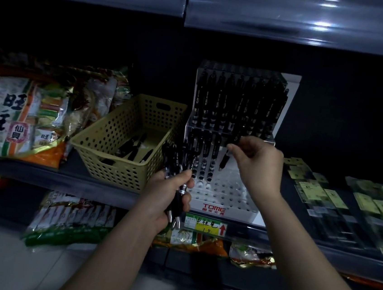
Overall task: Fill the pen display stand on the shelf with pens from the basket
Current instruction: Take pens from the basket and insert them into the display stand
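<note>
Illumination: dim overall. The recess behind the shelf point(29, 171) is near black. Light falls from above, leaving glare streaks on the upper clear strip point(321, 26). The left hand point(169, 189), right hand point(259, 161) and white pen display stand point(225, 195) are moderately lit. The black pens point(237, 102) merge, detail lost. Shelf lines bow at the edges; the packets point(368, 206) at far right are soft.

You have one view only, from the wide-angle camera on your head. It faces forward and down, close to the shelf point(29, 171), with the pen display stand point(225, 195) just right of centre.
</note>
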Action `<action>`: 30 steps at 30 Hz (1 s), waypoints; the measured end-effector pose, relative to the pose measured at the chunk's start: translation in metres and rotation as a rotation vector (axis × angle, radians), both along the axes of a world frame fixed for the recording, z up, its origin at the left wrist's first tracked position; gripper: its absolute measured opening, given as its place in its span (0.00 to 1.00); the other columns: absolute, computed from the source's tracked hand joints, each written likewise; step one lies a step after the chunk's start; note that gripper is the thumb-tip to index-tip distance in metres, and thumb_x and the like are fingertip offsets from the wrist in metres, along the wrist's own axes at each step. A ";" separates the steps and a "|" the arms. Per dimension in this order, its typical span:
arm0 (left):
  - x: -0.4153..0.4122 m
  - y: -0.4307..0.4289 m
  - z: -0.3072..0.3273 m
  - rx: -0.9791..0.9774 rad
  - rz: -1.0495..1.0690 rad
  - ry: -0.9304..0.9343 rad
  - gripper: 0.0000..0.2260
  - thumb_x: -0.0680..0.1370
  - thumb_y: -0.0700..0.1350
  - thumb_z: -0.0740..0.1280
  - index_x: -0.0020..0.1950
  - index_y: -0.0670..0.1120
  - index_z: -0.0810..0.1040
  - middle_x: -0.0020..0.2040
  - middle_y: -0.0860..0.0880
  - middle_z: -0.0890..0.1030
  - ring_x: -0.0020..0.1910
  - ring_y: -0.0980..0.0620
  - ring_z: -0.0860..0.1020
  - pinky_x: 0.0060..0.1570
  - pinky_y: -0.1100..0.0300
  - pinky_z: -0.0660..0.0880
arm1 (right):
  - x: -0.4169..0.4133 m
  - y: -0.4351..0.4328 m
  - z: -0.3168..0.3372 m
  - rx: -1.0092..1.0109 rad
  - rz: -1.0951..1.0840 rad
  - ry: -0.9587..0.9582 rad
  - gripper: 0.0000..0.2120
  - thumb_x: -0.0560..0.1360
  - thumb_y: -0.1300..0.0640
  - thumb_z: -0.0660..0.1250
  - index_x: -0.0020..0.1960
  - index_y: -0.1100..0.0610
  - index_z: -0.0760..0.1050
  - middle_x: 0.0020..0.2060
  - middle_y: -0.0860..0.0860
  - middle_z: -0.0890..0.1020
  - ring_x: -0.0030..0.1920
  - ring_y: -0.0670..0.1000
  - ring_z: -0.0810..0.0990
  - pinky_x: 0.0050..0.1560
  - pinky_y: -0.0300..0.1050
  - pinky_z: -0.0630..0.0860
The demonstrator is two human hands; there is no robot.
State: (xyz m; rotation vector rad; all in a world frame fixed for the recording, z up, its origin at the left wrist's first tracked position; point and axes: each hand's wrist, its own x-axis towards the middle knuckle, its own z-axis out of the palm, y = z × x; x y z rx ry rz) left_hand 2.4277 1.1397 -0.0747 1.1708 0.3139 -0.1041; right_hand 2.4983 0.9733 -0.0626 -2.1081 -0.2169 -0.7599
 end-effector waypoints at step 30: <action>0.004 0.006 -0.002 -0.059 -0.015 0.000 0.05 0.78 0.41 0.66 0.46 0.42 0.72 0.34 0.48 0.76 0.22 0.54 0.69 0.22 0.63 0.67 | 0.001 0.015 -0.024 -0.261 -0.102 0.178 0.07 0.75 0.55 0.70 0.49 0.58 0.75 0.41 0.54 0.83 0.42 0.56 0.81 0.41 0.49 0.78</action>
